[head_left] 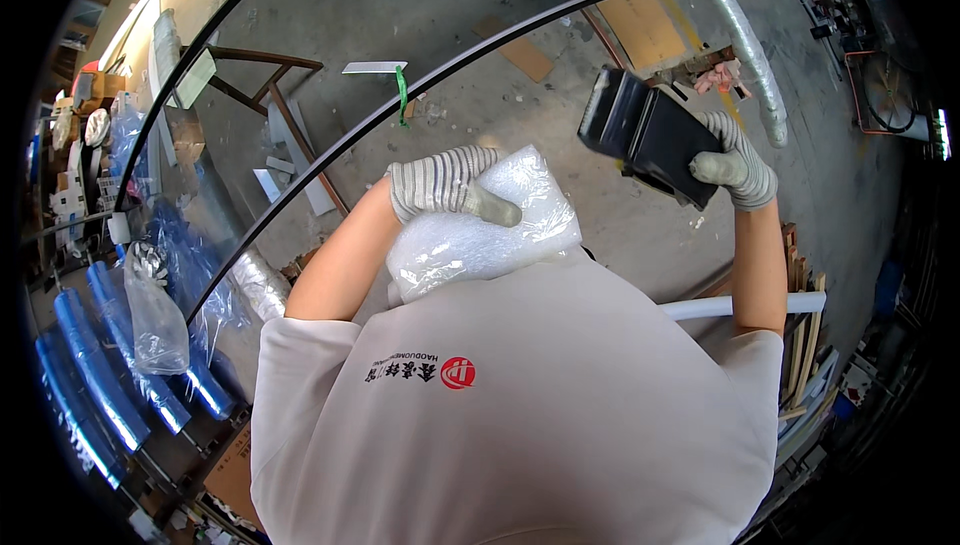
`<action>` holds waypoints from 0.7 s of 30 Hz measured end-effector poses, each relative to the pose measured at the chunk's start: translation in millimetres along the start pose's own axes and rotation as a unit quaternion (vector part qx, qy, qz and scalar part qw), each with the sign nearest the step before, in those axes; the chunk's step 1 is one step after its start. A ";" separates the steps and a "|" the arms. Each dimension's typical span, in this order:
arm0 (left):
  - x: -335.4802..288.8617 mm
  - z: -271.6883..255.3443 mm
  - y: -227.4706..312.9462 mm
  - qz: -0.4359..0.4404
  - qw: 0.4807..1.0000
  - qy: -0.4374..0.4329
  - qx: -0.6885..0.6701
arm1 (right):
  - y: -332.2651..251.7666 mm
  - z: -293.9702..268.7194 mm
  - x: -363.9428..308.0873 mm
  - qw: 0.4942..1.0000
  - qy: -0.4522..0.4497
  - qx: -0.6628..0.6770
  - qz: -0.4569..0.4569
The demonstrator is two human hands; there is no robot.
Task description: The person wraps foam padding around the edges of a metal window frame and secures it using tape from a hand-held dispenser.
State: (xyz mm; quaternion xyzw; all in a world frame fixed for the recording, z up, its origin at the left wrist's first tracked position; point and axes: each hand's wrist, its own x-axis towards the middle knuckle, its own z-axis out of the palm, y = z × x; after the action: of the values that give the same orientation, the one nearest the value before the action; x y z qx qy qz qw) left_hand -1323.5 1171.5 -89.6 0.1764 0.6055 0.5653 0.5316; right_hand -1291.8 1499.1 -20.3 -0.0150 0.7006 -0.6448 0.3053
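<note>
Grey-striped knit glove fingers of the left hand (447,185) clasp a white, film-wrapped bundle (475,250) against the pale shirt (540,395); the right hand (738,160) grips a black, block-shaped object (665,140) at 2 o'clock (material unclear). Both are lifted; setting-down appears outstanding. Blue, film-wrapped rolls (100,370) lie at 8 o'clock.

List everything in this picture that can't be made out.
- Right hand, head view: fingertips hidden behind the black object.
- Left hand, head view: fingertips hidden by the white bundle.
- Bundle's near edge, head view: partly covered by the shirt; its contents are hidden by the wrapping.
- Clutter at upper right, head view: too small and dark.
</note>
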 end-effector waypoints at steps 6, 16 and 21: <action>5.3 3.1 23.6 -0.048 0.983 -0.028 0.177 | -74.1 46.5 29.1 0.902 -0.095 -0.419 0.040; -2.7 16.1 18.4 -0.013 0.988 -0.001 0.151 | -72.9 43.8 43.1 0.904 -0.130 -0.393 0.107; -3.3 15.6 18.2 0.035 0.997 -0.033 0.068 | -38.9 20.4 31.5 0.965 -0.120 -0.219 0.074</action>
State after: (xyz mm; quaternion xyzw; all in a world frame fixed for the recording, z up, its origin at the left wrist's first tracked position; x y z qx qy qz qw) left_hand -1316.2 1182.1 -69.0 0.2517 0.6181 0.5355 0.5176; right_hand -1322.9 1461.2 2.6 -0.1069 0.7825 -0.4444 0.4229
